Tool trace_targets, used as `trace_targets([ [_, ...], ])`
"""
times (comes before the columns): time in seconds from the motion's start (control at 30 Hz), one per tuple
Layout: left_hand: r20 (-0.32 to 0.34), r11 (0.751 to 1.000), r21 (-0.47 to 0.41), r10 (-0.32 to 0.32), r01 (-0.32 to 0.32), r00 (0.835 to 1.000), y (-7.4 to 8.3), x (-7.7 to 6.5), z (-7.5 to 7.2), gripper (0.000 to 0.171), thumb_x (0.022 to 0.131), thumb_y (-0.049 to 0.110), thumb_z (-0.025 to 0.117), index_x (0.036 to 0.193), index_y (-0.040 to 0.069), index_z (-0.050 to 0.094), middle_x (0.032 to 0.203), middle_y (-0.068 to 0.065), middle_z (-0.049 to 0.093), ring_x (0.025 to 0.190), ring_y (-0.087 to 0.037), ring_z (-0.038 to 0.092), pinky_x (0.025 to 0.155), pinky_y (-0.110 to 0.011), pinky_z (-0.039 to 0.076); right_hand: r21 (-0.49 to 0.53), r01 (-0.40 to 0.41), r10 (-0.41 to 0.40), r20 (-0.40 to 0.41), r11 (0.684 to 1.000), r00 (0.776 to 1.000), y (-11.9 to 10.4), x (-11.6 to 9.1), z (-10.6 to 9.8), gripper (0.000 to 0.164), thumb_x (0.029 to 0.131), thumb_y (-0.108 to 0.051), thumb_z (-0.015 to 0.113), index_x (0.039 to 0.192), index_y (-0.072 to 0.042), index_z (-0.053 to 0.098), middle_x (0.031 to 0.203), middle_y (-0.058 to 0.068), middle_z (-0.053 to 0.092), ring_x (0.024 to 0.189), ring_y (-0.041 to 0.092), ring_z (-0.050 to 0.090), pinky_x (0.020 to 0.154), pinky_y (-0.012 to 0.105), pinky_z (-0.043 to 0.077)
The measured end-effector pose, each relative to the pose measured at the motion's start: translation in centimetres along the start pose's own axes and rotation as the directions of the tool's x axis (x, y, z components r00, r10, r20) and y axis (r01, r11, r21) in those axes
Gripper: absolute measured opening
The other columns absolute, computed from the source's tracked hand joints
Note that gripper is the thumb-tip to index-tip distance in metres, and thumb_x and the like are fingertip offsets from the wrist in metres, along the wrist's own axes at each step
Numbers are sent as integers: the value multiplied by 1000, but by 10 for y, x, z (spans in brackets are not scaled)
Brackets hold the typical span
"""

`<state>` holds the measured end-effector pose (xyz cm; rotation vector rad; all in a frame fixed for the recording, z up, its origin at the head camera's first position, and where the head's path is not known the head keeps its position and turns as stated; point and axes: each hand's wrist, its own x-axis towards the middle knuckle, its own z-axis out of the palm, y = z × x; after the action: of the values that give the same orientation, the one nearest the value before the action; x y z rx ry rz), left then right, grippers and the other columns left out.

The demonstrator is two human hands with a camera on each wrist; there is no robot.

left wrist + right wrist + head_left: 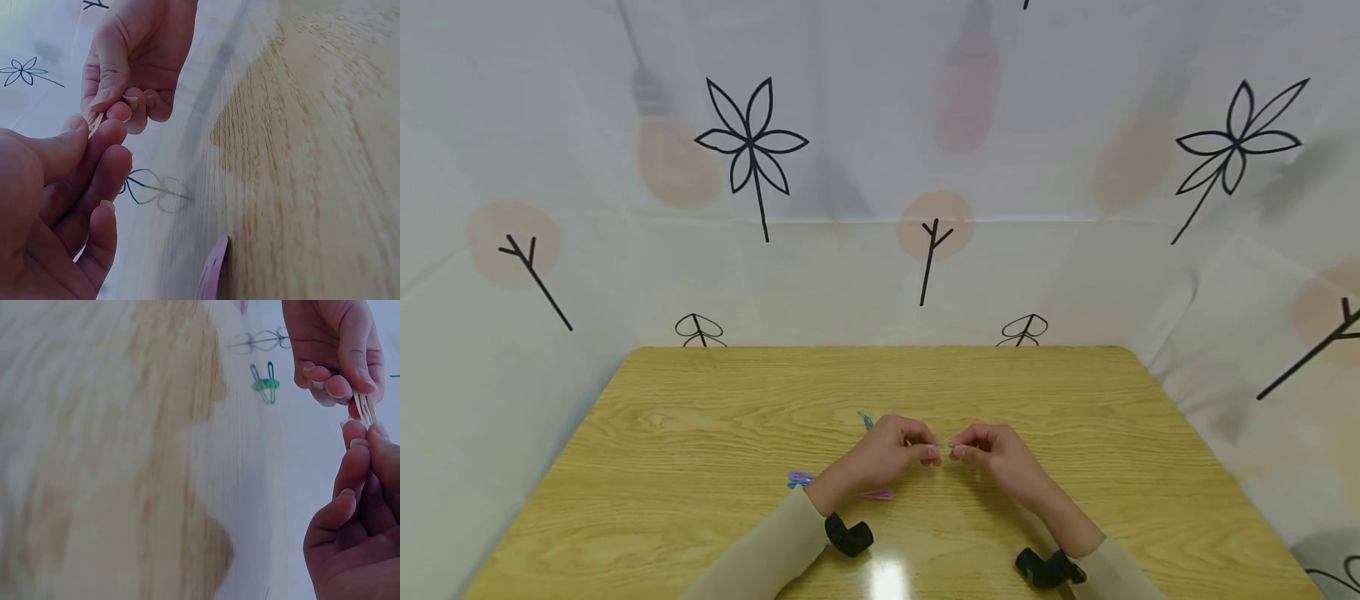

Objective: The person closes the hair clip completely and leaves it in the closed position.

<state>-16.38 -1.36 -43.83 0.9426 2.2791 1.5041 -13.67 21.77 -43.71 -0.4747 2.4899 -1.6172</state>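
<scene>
A small pale snap hair clip spans the short gap between both hands, above the table. My left hand pinches one end between thumb and forefinger. From the other side, my right hand pinches the opposite end in the same way. In the left wrist view only a sliver of the clip shows, as fingertips cover the rest. Below the left hand lies a pink snap hair clip on the table, its tip also showing in the left wrist view.
The wooden table carries more hair clips: purple and blue ones beside the left wrist, and blue-green ones beyond the left hand, partly hidden in the head view. A patterned white cloth stands behind the table.
</scene>
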Motion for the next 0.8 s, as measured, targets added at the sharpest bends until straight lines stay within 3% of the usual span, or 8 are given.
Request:
trace_targets([
  [0.5, 52, 999, -34, 25, -23, 998, -5, -2, -1, 18, 100, 21, 62, 94, 9, 74, 85, 7, 72, 81, -14, 66, 74, -31, 54, -14, 38, -38, 39, 999, 999, 3, -2, 1, 11, 94, -13, 69, 95, -3, 73, 89, 9, 69, 77, 14, 57, 66, 27, 47],
  [0.8, 79, 997, -74, 16, -10, 997, -4, -5, -1, 18, 100, 20, 62, 93, 9, 74, 84, 6, 72, 83, -15, 68, 77, -32, 54, 31, 35, -37, 79, 999, 996, 2, -4, 1, 14, 97, -12, 66, 97, 1, 71, 91, 16, 68, 79, 24, 60, 67, 32, 50],
])
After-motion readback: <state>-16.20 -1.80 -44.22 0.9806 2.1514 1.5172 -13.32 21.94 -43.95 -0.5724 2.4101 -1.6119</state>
